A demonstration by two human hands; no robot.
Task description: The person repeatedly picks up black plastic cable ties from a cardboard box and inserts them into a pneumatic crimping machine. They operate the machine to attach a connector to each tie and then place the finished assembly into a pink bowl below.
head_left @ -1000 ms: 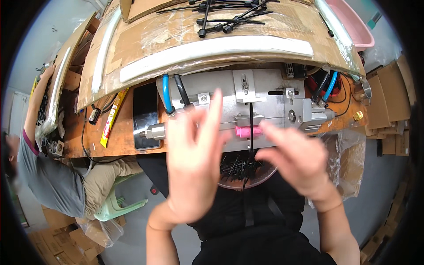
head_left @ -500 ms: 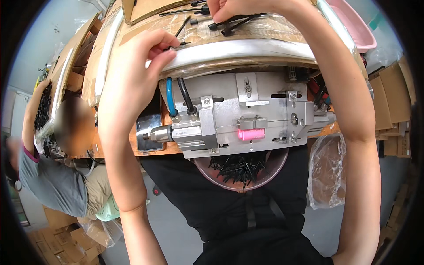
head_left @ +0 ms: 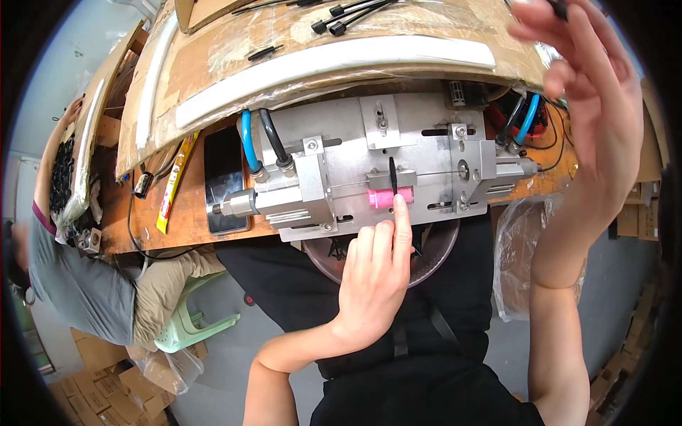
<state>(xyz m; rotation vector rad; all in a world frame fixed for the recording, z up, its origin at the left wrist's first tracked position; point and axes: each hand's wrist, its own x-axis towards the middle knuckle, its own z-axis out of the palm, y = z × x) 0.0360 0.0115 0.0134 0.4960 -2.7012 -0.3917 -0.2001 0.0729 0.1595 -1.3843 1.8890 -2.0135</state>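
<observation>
My left hand [head_left: 376,277] is over the front of a metal fixture [head_left: 355,153], its index finger stretched forward and the other fingers curled. At that fingertip is a thin black rod [head_left: 393,177], lying across the small metal block [head_left: 380,177] and the pink piece [head_left: 383,197]; my thumb is hidden beneath. My right hand [head_left: 597,78] is raised at the upper right with bent fingers. Between its fingertips shows a dark part [head_left: 559,8], mostly cut off by the picture's edge.
Black rods with thick heads [head_left: 337,28] and a short black rod [head_left: 266,52] lie on the cardboard shelf [head_left: 298,42]. A bowl [head_left: 323,263] of black parts sits under the fixture. Left are a phone [head_left: 226,181], a yellow packet [head_left: 176,184] and a seated co-worker [head_left: 85,284].
My left hand came down from the shelf to the fixture, where a black rod now lies. My right hand moved from the shelf's rods to the upper right.
</observation>
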